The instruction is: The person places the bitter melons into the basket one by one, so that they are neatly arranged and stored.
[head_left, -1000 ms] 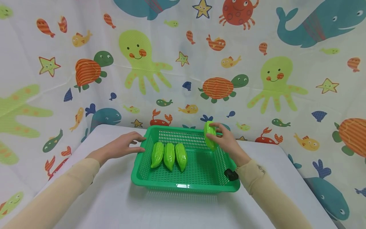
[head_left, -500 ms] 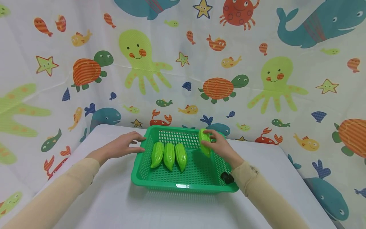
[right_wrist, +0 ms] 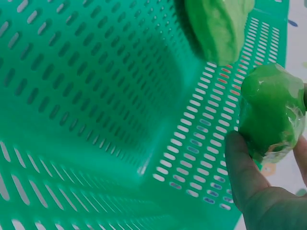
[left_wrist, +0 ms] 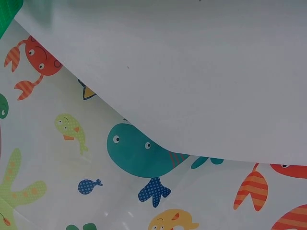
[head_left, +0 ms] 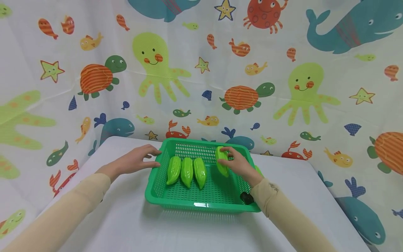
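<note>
In the head view my right hand [head_left: 237, 162] pinches a green bitter melon [head_left: 222, 162] between thumb and fingers, above the right half of a green plastic basket [head_left: 201, 205]. In the right wrist view the held bitter melon [right_wrist: 271, 112] looks covered in clear, shiny film. Three more bitter melons [head_left: 186, 172] lie side by side in the basket's left half, lengthwise toward me. My left hand [head_left: 138, 160] rests its fingertips and thumb at the basket's left rim. The left wrist view does not show that hand.
Another green piece [head_left: 259, 170] shows just outside the basket's right wall, mostly hidden by my right forearm. The basket stands on a white table [head_left: 126, 217]. Behind it hangs a curtain [head_left: 201, 80] printed with sea animals.
My right hand has carried the bitter melon leftward and lower into the basket's space from its right side. A green piece has come into view beyond the right wall. The left hand has stayed put.
</note>
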`<action>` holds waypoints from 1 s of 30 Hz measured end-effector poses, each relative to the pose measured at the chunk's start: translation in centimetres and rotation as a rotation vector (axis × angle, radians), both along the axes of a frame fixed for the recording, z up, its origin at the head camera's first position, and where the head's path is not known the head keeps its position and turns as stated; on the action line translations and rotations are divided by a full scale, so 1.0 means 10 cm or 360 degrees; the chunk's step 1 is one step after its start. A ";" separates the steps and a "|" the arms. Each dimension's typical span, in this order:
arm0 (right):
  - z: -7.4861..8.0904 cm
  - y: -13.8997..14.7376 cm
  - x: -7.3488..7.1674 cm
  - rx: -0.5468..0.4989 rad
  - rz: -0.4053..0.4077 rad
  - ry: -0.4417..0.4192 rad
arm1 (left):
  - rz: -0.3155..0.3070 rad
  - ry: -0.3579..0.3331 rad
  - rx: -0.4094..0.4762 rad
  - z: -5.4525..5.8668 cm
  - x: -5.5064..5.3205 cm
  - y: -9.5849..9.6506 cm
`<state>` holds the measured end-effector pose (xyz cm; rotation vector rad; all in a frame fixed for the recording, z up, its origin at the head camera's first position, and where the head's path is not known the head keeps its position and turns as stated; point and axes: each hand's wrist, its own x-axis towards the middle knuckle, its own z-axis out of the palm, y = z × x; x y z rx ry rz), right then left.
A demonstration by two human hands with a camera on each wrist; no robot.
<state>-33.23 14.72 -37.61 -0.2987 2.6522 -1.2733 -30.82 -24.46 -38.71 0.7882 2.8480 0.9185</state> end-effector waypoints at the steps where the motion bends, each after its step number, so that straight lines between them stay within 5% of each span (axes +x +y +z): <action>1: -0.01 -0.01 0.00 0.0011 0.0000 -0.0004 | -0.0006 0.0004 0.0002 0.00 0.00 0.00; 30: -0.18 -0.16 -0.03 0.0116 0.0123 -0.0269 | -0.0036 0.0006 -0.0006 0.04 0.01 0.01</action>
